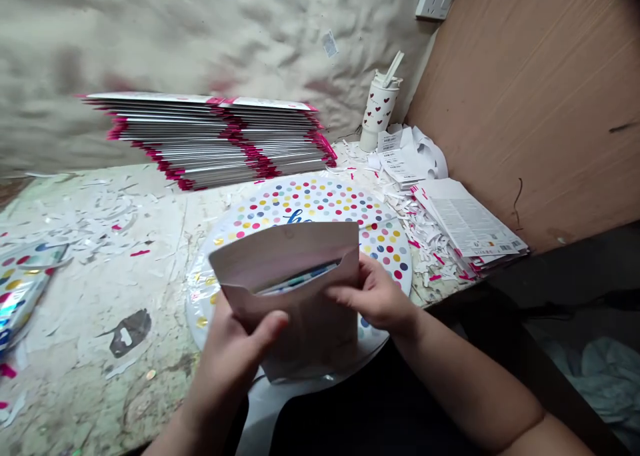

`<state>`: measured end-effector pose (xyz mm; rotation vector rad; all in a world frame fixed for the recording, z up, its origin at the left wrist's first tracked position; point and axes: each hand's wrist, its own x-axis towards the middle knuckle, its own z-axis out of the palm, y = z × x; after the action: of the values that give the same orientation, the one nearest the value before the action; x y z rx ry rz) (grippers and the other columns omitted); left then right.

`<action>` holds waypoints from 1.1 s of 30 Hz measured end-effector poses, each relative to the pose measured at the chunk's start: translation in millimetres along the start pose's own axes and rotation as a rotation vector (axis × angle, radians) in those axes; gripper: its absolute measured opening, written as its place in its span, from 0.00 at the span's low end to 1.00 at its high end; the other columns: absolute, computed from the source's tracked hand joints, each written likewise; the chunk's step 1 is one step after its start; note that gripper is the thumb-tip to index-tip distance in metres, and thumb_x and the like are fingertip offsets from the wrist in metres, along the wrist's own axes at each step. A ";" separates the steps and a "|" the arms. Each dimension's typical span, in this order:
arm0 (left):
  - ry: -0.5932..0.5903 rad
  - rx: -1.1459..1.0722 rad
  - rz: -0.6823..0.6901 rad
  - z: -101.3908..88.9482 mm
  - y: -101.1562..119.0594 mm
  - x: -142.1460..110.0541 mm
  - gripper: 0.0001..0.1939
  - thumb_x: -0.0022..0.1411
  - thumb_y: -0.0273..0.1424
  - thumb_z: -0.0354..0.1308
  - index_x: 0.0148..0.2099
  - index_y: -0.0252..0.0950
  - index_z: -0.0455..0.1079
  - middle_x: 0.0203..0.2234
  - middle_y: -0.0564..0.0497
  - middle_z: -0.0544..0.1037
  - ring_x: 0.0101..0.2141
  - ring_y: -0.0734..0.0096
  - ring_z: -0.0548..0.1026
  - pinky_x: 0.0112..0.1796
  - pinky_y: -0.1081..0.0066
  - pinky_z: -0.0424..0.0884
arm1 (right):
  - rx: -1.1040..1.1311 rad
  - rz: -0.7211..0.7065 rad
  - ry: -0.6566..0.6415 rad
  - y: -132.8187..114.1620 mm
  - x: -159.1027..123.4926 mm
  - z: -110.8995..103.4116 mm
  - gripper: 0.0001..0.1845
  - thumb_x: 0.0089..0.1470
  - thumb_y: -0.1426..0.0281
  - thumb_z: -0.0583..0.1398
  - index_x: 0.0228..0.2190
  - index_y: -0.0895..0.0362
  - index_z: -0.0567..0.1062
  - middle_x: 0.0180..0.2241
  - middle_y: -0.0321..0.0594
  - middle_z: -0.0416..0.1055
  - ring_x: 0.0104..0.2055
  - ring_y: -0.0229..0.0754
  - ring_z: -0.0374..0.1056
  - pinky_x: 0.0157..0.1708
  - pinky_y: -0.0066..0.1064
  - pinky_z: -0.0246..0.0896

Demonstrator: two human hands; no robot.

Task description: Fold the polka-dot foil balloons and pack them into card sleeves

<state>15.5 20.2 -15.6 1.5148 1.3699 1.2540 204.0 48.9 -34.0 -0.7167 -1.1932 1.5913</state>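
Between both hands is a plain greyish-pink paper envelope [310, 329], its flap up and its mouth gaping. Inside it the edge of something folded with blue and white print [300, 279] shows; the rest is hidden. My left hand [240, 339] grips the envelope's left side, thumb across the front. My right hand [377, 293] pinches the right side, thumb in front and fingers behind. Under the envelope lies a round white foil balloon [310, 199] with coloured dots and blue lettering, partly covered by the envelope.
Stacked flat packs [225, 139] with pink edges lean at the back wall. A white tumbler with hearts [380, 109] stands at the back right, near paper labels [405, 156] and printed cards [465, 216]. Shiny dotted packets [25, 286] lie left; paper scraps [100, 216] litter the table.
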 end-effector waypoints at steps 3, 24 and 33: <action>-0.086 -0.294 -0.276 5.6 2.6 -7.8 0.32 0.43 0.41 0.66 0.50 0.34 0.68 0.37 0.45 0.78 0.42 0.50 0.74 0.41 0.60 0.72 | -0.012 0.058 -0.007 -4.1 -0.7 5.6 0.19 0.41 0.71 0.67 0.38 0.57 0.72 0.38 0.39 0.74 0.41 0.41 0.70 0.43 0.33 0.65; -0.311 -0.213 -0.579 7.1 -39.5 -25.2 0.25 0.57 0.44 0.54 0.16 0.32 0.62 0.09 0.55 0.63 0.14 0.81 0.58 0.18 0.77 0.53 | -1.372 -0.377 -0.259 10.8 -0.8 19.1 0.09 0.55 0.75 0.53 0.31 0.59 0.73 0.33 0.43 0.70 0.38 0.41 0.63 0.39 0.30 0.57; -0.313 -0.101 -0.511 7.9 -30.4 -24.4 0.26 0.56 0.46 0.53 0.14 0.34 0.58 0.09 0.57 0.57 0.14 0.81 0.54 0.18 0.76 0.48 | -1.491 -0.366 -0.297 9.1 6.8 21.9 0.08 0.54 0.76 0.52 0.29 0.60 0.71 0.30 0.43 0.69 0.34 0.42 0.62 0.34 0.31 0.56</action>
<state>15.8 2.2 -51.0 1.1328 1.3452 0.7231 179.4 47.2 -34.5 -1.0406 -2.5360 0.2629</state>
